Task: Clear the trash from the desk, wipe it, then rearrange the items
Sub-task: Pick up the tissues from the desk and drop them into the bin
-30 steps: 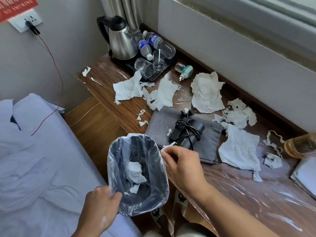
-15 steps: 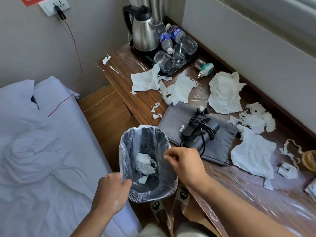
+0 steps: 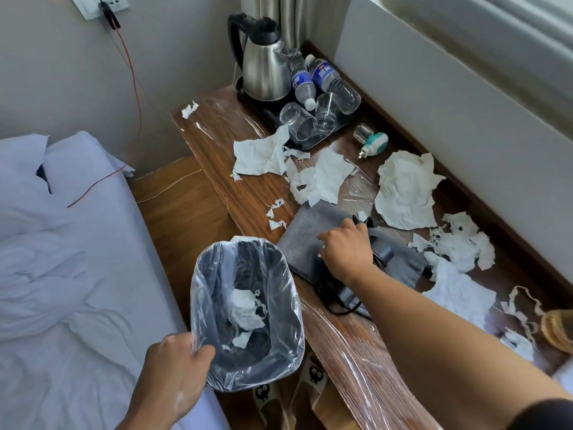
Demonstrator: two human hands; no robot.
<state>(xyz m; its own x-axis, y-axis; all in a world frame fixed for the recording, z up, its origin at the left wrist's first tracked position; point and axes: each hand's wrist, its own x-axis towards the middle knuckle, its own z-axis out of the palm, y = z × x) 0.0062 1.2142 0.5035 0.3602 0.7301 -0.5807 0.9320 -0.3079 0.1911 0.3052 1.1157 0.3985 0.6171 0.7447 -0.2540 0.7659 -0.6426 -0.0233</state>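
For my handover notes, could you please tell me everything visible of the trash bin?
The trash bin is dark grey, round-cornered, lined with a clear plastic bag folded over its rim. The left hand grips its near rim, holding it beside the front edge of the desk. Crumpled white paper scraps lie inside.

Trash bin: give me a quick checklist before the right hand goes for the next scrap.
1. Left hand grips the trash bin by its rim: ok.
2. Bin has room, only a few scraps at the bottom: ok.
3. Bin mouth open beside the desk edge: ok.
4. Right hand, over the gray pouch, pinching a scrap: cannot tell.
5. Desk free of torn tissues: not ok, many scattered.
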